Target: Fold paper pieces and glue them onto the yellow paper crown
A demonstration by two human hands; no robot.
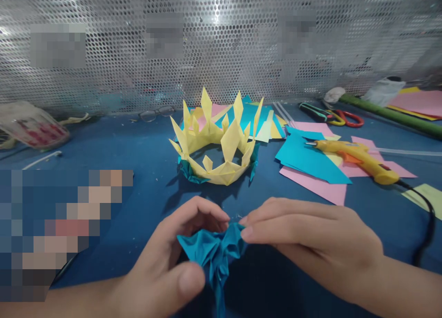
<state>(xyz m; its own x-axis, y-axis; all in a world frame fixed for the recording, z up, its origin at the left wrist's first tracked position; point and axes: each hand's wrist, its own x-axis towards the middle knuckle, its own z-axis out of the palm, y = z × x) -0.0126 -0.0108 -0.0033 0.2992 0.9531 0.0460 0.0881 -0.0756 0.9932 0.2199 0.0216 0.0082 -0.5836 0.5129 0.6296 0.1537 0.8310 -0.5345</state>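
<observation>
Blue folded paper (pixel 217 249), creased and ruffled at the top with a narrow twisted strip hanging down, is between my hands. My left hand (pixel 165 258) curls around its left side, thumb at the front and fingers behind. At its upper right edge, the fingertips of my right hand (pixel 311 244) pinch the paper; that thumb is mostly hidden. Just beyond stands a pale yellow paper crown (pixel 224 173) with tall pointed pieces. Blue crumpled paper (pixel 191 173) sits against the crown's lower left, and another blue piece (pixel 254 161) is at its right side.
A yellow glue gun (pixel 359 157) lies at right on blue sheets (pixel 311 157) and pink sheets (pixel 314 184), its black cord trailing toward me. Behind it are red-handled scissors (pixel 348 118) and a green stick (pixel 386 112). Eyeglasses (pixel 156 113) lie near the perforated metal panel (pixel 221 46).
</observation>
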